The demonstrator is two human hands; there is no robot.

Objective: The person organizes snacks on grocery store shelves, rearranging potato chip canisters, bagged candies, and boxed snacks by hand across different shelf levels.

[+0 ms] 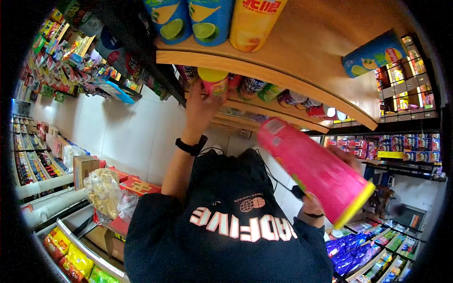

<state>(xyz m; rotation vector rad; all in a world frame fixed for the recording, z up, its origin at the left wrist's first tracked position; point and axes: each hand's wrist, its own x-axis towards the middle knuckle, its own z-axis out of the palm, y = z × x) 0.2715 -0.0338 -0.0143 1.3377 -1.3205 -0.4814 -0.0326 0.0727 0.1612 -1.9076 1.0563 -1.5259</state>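
My right hand (312,203) is closed around a large pink chip canister (309,167) with a yellow end, held tilted in front of my right side. Most of that hand lies behind the canister; some blurred fingers show at its far edge. My left hand (206,101), with a black band on the wrist, reaches to the shelf below the top one. Its fingers are wrapped around a pink canister with a yellow lid (212,75), upright at the left end of a row of cans (252,87).
On the wooden top shelf (302,52) stand blue canisters (205,23) and an orange canister (255,23); another blue canister (373,54) is at the right. A wire rack (406,85) borders the shelf. Behind me are a bagged item (103,191) and a cardboard box (86,169).
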